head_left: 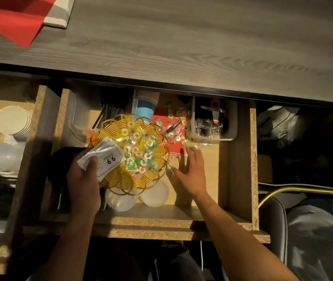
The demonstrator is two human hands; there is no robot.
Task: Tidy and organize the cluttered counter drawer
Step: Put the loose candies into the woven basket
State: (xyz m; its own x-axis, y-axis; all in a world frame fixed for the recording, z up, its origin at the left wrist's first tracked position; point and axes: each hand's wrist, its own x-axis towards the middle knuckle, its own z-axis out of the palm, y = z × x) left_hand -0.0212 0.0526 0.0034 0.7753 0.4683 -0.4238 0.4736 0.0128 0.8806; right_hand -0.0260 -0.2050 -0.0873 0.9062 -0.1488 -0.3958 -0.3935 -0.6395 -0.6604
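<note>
A grey wood-grain counter [181, 43] spans the top, with the open chipboard drawer [240, 163] below it. At the drawer's centre sits a round yellow wire basket [119, 179] heaped with crinkly wrapped candies [141, 151]; more lie loose at 1 o'clock on a red box [174, 146]. The left hand [84, 181] at 8 o'clock has its fingers clamped on flat white cards [102, 157]. The right hand [190, 171] at 3 o'clock hovers, fingers apart. Smooth round white lids [155, 192] lie at 6 o'clock
</note>
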